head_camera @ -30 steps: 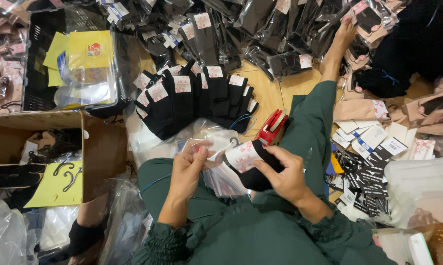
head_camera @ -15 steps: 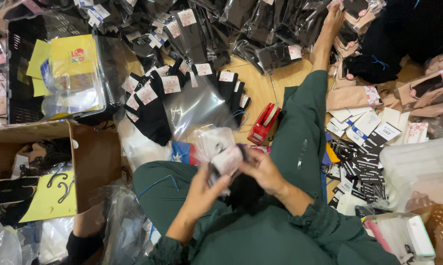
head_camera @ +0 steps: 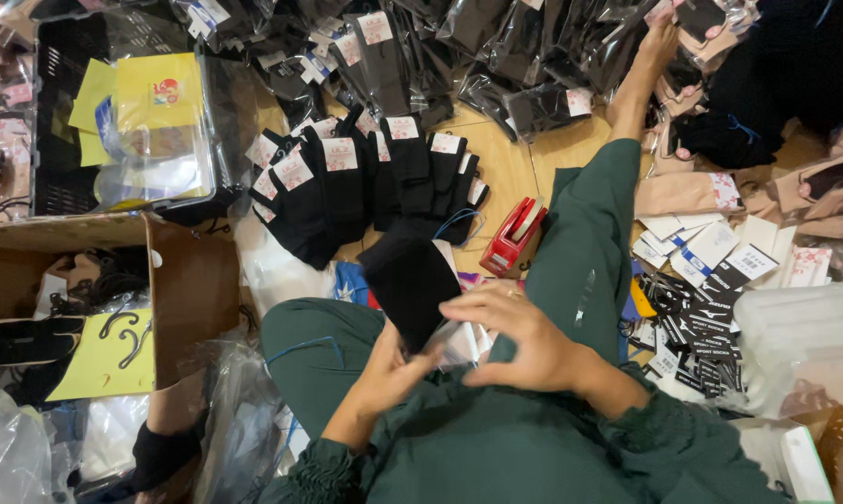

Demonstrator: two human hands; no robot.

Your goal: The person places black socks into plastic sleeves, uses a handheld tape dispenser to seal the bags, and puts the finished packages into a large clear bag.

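I sit on a wooden floor in dark green clothes, one leg stretched forward. My left hand [head_camera: 389, 373] grips the lower end of a folded pair of black socks [head_camera: 410, 285] that points up and away from me. My right hand [head_camera: 515, 336] closes over the same socks and a white paper label [head_camera: 459, 343] at their near end. A fan of black socks with white labels [head_camera: 365, 182] lies on the floor just beyond my hands. A red tape dispenser [head_camera: 515, 235] rests beside my leg.
An open cardboard box [head_camera: 193, 289] with hangers and yellow card stands at the left. Behind it a black crate [head_camera: 57, 140] holds yellow packets. Bagged black socks [head_camera: 496, 56] fill the far floor. Loose labels [head_camera: 710, 280] and beige socks [head_camera: 682, 191] lie at the right.
The socks in my hands have turned from lying across my lap to pointing up and forward. My hands have come together at their near end around the white label.
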